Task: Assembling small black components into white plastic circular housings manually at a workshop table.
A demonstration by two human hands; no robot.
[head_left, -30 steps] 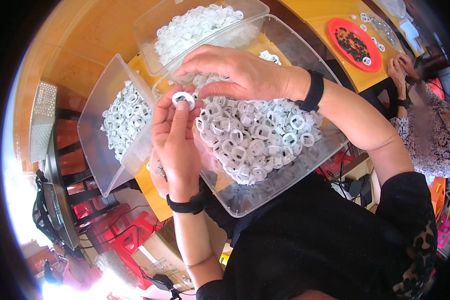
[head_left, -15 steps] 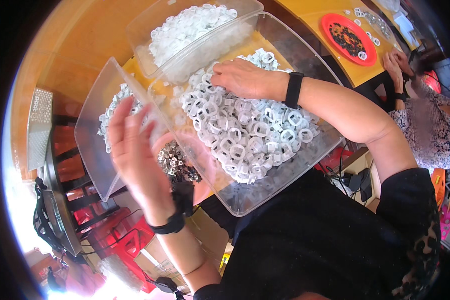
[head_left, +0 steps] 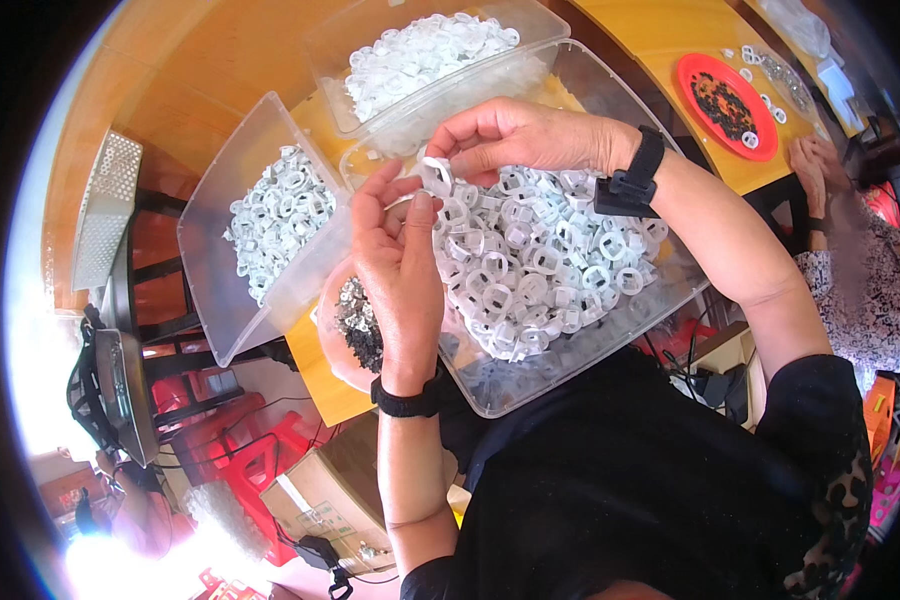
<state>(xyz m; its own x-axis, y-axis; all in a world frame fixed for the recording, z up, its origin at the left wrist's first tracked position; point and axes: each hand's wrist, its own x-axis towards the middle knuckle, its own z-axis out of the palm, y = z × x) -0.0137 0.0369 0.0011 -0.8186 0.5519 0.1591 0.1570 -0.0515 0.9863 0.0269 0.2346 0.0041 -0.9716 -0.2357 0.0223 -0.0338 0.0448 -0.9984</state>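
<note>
My right hand (head_left: 525, 140) pinches a small white plastic ring (head_left: 436, 177) between thumb and fingers, above the large clear bin. My left hand (head_left: 402, 265) meets it there from the left, fingers curled and thumb close to the ring. What the left fingertips hold is too small to tell. Below both hands, many similar white plastic rings (head_left: 545, 262) fill the clear plastic bin (head_left: 495, 400). Beside my left wrist stands a pink bowl (head_left: 338, 352) of small dark and shiny metal-looking pieces (head_left: 358, 325), partly hidden by my hand.
A clear bin (head_left: 205, 225) of white parts tilts at the left; another (head_left: 320, 60) stands behind. A red plate (head_left: 735, 90) with small black pieces lies at far right, near another person's hands (head_left: 810, 175). A cardboard box (head_left: 320, 500) and red stools (head_left: 270, 450) are below the table.
My left hand has moved right, from over the left bin to the ring. My right hand has lifted out of the pile with a white ring. The view has shifted slightly.
</note>
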